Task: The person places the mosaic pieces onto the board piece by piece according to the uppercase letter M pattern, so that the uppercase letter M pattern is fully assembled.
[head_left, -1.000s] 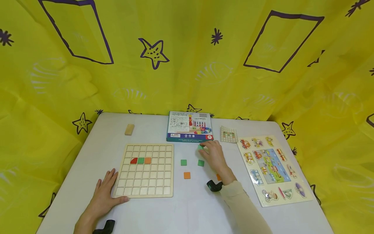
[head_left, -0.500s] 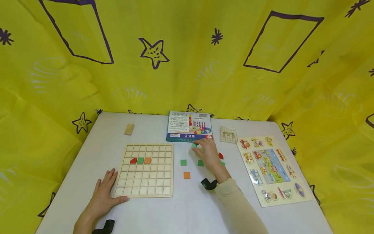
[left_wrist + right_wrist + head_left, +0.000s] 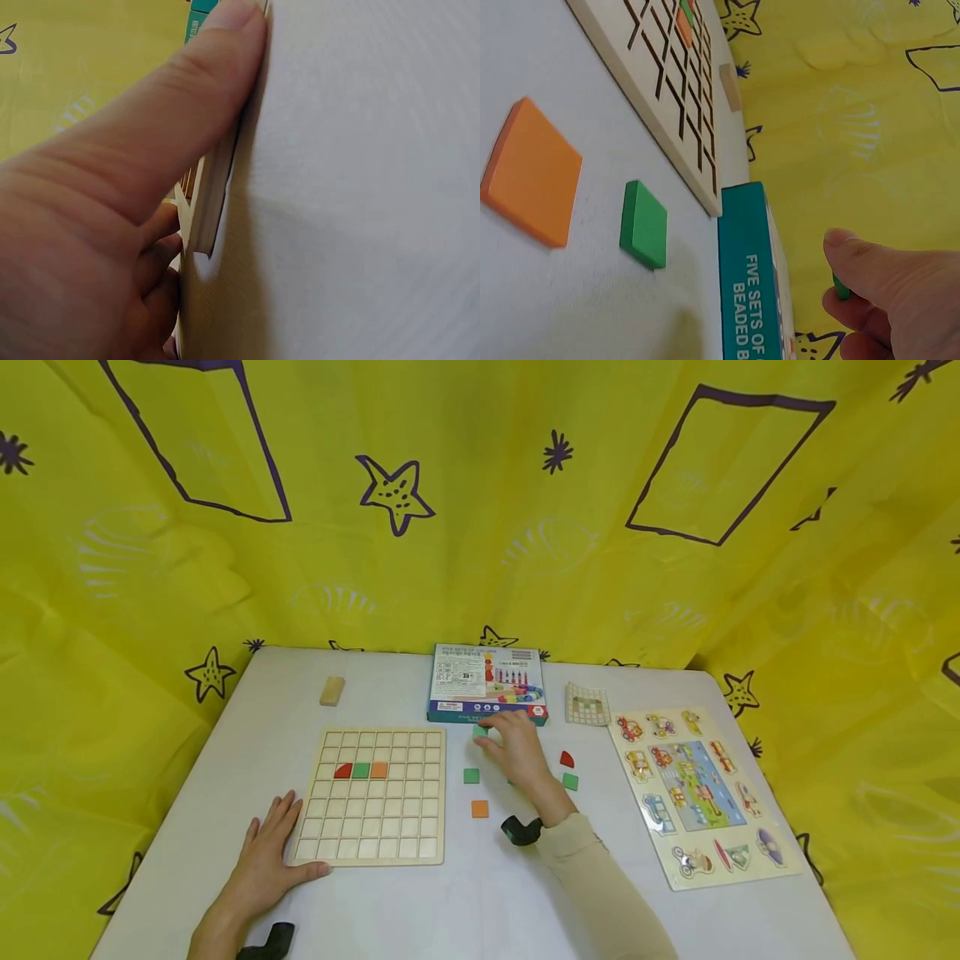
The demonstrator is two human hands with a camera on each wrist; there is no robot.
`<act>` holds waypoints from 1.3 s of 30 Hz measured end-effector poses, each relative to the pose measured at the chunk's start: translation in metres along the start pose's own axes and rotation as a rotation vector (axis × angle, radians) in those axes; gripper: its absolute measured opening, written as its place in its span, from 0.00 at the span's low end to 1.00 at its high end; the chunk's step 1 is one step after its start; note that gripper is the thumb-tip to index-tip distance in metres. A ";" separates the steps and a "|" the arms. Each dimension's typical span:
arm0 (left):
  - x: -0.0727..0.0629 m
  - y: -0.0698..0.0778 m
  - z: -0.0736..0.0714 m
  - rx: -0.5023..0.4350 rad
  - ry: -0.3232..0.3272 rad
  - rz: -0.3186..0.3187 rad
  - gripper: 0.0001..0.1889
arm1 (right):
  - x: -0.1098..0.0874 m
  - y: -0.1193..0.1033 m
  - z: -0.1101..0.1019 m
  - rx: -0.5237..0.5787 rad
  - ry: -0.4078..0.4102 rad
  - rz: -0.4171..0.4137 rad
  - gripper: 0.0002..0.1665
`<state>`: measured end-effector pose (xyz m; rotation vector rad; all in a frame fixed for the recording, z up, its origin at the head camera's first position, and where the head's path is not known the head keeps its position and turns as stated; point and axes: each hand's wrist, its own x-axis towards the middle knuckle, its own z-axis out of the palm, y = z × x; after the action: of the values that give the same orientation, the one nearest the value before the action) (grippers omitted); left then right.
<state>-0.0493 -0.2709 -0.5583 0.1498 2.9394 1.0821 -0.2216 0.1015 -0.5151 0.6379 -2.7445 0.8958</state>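
My left hand (image 3: 266, 860) lies with spread fingers at the near left corner of a wooden grid board (image 3: 375, 822); its thumb rests along the board's near edge, as the left wrist view also shows. One row of the board holds a red quarter-round tile (image 3: 343, 771), a green square tile (image 3: 362, 770) and an orange square tile (image 3: 379, 770). My right hand (image 3: 517, 756) pinches another green tile (image 3: 480, 732) between thumb and fingertips, right of the board. In the right wrist view only a sliver of this held tile (image 3: 841, 288) shows; the fingers hide the rest.
Between the board and right arm lie a loose green tile (image 3: 471, 776) and an orange tile (image 3: 480, 809). Further right are a red quarter-round (image 3: 567, 759) and green square (image 3: 571, 782). A box (image 3: 487, 685), pattern card (image 3: 587, 705), wooden block (image 3: 332, 692) and vehicle puzzle (image 3: 637, 802) surround them.
My right hand has moved left toward the board, carrying the pinched green tile. The red quarter-round and green square it was covering have come into view. My left hand has stayed put.
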 end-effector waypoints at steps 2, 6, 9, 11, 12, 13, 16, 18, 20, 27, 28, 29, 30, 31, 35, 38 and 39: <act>0.000 0.000 0.000 -0.001 -0.004 -0.006 0.61 | 0.002 -0.004 0.001 0.004 -0.002 -0.010 0.15; 0.000 0.000 0.000 0.000 -0.006 -0.010 0.61 | 0.005 -0.012 0.005 0.004 -0.017 -0.022 0.15; 0.000 0.000 0.000 -0.001 -0.001 -0.004 0.61 | 0.006 -0.019 0.007 0.012 -0.039 -0.022 0.15; 0.000 -0.001 0.001 -0.001 0.004 0.001 0.60 | 0.007 -0.023 0.009 0.026 -0.053 -0.023 0.15; 0.000 -0.001 0.001 0.000 0.007 0.004 0.60 | 0.008 -0.025 0.009 0.035 -0.059 -0.022 0.15; 0.000 -0.001 0.001 0.001 0.009 0.007 0.60 | 0.008 -0.027 0.009 0.040 -0.065 -0.023 0.15; 0.000 -0.001 0.001 0.004 0.012 0.008 0.60 | 0.009 -0.032 0.011 0.054 -0.090 -0.009 0.15; 0.000 -0.001 0.001 0.005 0.013 0.008 0.60 | 0.010 -0.034 0.013 0.061 -0.108 0.004 0.16; 0.000 -0.001 0.001 0.006 0.013 0.008 0.60 | 0.010 -0.037 0.014 0.068 -0.119 0.004 0.16; 0.000 -0.001 0.001 0.003 0.012 0.008 0.60 | 0.011 -0.045 0.022 0.098 -0.138 -0.011 0.16; 0.000 -0.001 0.001 0.004 0.011 0.006 0.60 | 0.011 -0.046 0.024 0.100 -0.142 -0.014 0.16; 0.000 -0.001 0.001 0.004 0.011 0.005 0.60 | 0.012 -0.047 0.025 0.103 -0.146 -0.016 0.16; 0.000 -0.001 0.001 0.004 0.009 0.003 0.60 | 0.012 -0.048 0.026 0.108 -0.151 -0.018 0.16; 0.000 -0.001 0.001 0.003 0.008 0.002 0.60 | 0.012 -0.050 0.027 0.111 -0.157 -0.021 0.16; 0.000 -0.001 0.001 -0.001 0.004 -0.005 0.61 | 0.013 -0.054 0.032 0.124 -0.178 -0.040 0.16; 0.000 -0.001 0.000 -0.001 -0.002 -0.010 0.61 | 0.013 -0.057 0.038 0.129 -0.190 -0.047 0.16; 0.000 -0.001 0.000 -0.001 -0.004 -0.011 0.61 | 0.012 -0.059 0.039 0.131 -0.192 -0.051 0.16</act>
<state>-0.0496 -0.2714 -0.5592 0.1351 2.9328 1.0809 -0.2075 0.0312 -0.5126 0.8548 -2.8379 1.0606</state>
